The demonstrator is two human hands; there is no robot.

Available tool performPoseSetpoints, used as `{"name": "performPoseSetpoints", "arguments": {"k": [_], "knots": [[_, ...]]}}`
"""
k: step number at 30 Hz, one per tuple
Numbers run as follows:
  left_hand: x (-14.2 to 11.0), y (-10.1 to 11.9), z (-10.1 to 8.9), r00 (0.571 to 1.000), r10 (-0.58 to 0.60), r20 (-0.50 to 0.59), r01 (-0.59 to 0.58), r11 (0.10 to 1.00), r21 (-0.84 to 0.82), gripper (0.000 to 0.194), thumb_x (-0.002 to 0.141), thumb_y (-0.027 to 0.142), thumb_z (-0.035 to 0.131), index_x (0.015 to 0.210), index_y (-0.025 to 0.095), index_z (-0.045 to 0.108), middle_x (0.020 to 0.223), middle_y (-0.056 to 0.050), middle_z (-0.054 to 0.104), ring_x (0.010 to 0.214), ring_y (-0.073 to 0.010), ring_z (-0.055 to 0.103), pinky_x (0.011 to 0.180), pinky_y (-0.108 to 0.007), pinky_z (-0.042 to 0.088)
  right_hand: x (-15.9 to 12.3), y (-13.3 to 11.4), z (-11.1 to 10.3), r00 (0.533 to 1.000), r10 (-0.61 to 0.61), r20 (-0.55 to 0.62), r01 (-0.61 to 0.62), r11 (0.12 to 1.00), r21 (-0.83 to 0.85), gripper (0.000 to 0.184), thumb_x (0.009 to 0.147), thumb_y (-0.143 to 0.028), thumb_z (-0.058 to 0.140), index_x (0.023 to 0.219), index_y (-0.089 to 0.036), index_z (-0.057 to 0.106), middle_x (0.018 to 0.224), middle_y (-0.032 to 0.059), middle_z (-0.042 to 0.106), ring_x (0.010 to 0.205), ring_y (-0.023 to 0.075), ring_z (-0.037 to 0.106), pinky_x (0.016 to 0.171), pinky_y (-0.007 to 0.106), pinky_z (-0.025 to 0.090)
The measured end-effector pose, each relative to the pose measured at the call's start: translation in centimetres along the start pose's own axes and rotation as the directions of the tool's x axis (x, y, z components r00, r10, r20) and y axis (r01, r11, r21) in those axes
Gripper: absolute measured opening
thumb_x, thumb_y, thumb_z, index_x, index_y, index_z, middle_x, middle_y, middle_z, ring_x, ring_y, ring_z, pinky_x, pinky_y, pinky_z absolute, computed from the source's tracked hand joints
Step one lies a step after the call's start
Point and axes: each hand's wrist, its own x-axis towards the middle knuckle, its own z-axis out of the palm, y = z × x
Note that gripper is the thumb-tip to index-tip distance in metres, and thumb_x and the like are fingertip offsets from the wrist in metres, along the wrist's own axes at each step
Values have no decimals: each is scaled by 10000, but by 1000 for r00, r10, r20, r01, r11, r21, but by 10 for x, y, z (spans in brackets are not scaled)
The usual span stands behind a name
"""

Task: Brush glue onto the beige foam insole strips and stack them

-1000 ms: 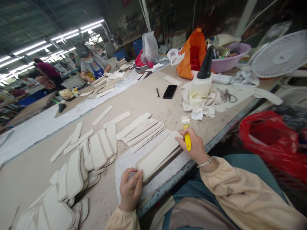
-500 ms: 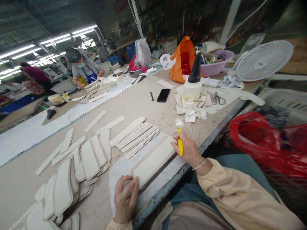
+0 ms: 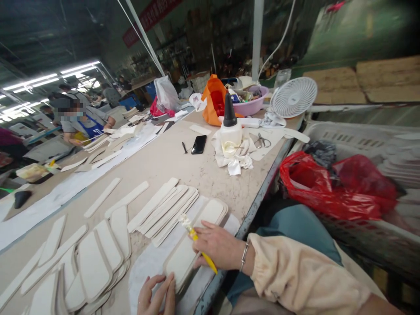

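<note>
Head view: right hand [image 3: 220, 248] clamped a yellow-handled brush [image 3: 209, 261]; left hand [image 3: 155, 298], grip unclear, neared pale, flat, rounded panels [image 3: 181, 259], probably light, best edge-held.

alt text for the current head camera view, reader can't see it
A person's right hand, holding a yellow-handled brush, rests on a stack of pale flat pieces while the left hand touches its near end. More pale pieces lie to the left; a phone and white bottle are beyond.

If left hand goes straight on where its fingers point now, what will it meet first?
Probably the near end of the pale strips under the right hand; whether the left hand touches them now is unclear.
</note>
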Motion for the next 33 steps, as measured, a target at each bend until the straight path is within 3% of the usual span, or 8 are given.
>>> {"name": "performPoseSetpoints", "arguments": {"k": [3, 6, 10, 13, 17, 27, 33], "knots": [[0, -1, 0, 1000, -3, -16, 3, 1000, 8, 262, 767, 44, 653, 906, 251, 730, 846, -12, 738, 860, -204, 663, 935, -429, 511, -6, 13, -11, 992, 121, -24, -121, 992, -17, 327, 871, -523, 593, 965, -210, 578, 1019, 57, 681, 1182, 200, 540, 1137, 443, 248], [1, -2, 0, 998, 56, -8, -55, 998, 37, 292, 758, 44, 664, 956, 250, 720, 845, -3, 739, 842, -196, 666, 939, -415, 513, -13, 35, -26, 954, 266, -138, -274, 961, -43, 272, 871, -423, 633, 1017, -203, 567, 1006, 70, 673, 1124, 227, 569, 1107, 469, 290], [1, -3, -3, 995, 102, 15, -103, 993, 64, 305, 753, 42, 670, 962, 258, 718, 866, 4, 737, 864, -198, 661, 963, -424, 495, -18, 55, -34, 805, 539, -248, -550, 835, 29, 247, 859, -321, 652, 1037, -191, 540, 942, 74, 657, 900, 232, 630, 839, 387, 490], [1, -1, -4, 1000, 9, 28, -10, 999, 35, 274, 786, 75, 647, 991, 247, 708, 888, -8, 714, 875, -184, 652, 979, -403, 484, -18, 58, -33, 737, 638, -225, -633, 767, 102, 230, 849, -317, 655, 998, -204, 520, 854, 34, 647, 754, 205, 631, 684, 321, 487], [5, 2, -4, 990, -141, -19, 141, 990, -4, 212, 795, 183, 668, 1001, 223, 693, 934, -35, 645, 841, -164, 641, 961, -388, 489, -16, 54, -33, 754, 600, -269, -601, 795, 88, 195, 843, -291, 651, 956, -210, 514, 871, 34, 633, 796, 204, 623, 707, 310, 470], [8, 3, -7, 988, -154, 18, 154, 988, -7, 214, 783, 187, 666, 986, 247, 695, 937, -27, 634, 823, -159, 648, 992, -420, 457, -13, 47, -37, 770, 574, -278, -598, 801, -3, 158, 848, -276, 641, 932, -214, 522, 872, 47, 621, 831, 218, 607, 728, 325, 473], [12, 9, -6, 982, -187, 7, 187, 982, -5, 174, 795, 190, 658, 958, 241, 695, 950, -24, 616, 838, -153, 640, 1026, -424, 428, -14, 49, -31, 769, 522, -369, -512, 849, 132, 170, 826, -182, 616, 937, -215, 492, 941, 74, 632, 923, 245, 612, 813, 388, 491]]}}
